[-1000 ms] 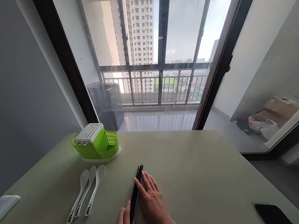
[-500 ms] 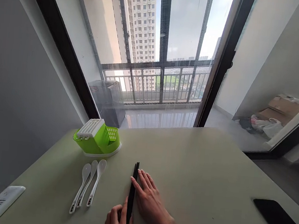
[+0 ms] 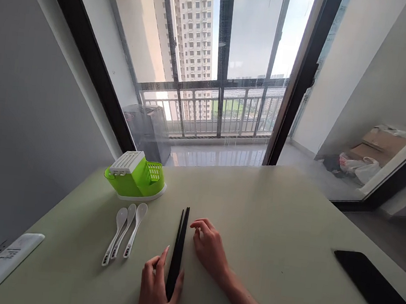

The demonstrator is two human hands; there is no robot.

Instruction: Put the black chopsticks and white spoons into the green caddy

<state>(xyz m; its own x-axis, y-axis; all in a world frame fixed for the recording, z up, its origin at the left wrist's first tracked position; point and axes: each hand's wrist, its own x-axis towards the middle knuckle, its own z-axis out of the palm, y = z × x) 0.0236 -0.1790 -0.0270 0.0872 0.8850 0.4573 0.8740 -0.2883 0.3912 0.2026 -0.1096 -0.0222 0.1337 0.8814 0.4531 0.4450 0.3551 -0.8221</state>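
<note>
A bundle of black chopsticks (image 3: 176, 260) lies on the table, its thin tips fanned slightly apart at the far end. My left hand (image 3: 156, 285) is around the near end, with the thumb along the right side and the fingers on the left; the index finger points up, a little away from the bundle. Just right of the chopsticks, my right hand (image 3: 211, 247) rests with loosely bent fingers, touching none of them and holding nothing. To the left lie three white spoons (image 3: 134, 232), bowls pointing away. Behind them stands a green and white utensil holder (image 3: 135, 178).
A white power strip (image 3: 10, 257) lies at the table's left edge. On the right is a flat black object (image 3: 373, 291). Beyond the pale green table (image 3: 262, 211) are a dark-framed glass door, a balcony and cardboard boxes (image 3: 381, 142) with plastic bags.
My right hand has come off the chopsticks to the right, its fingers now bent instead of stretched out. The chopstick tips have spread slightly. The view has shifted a little.
</note>
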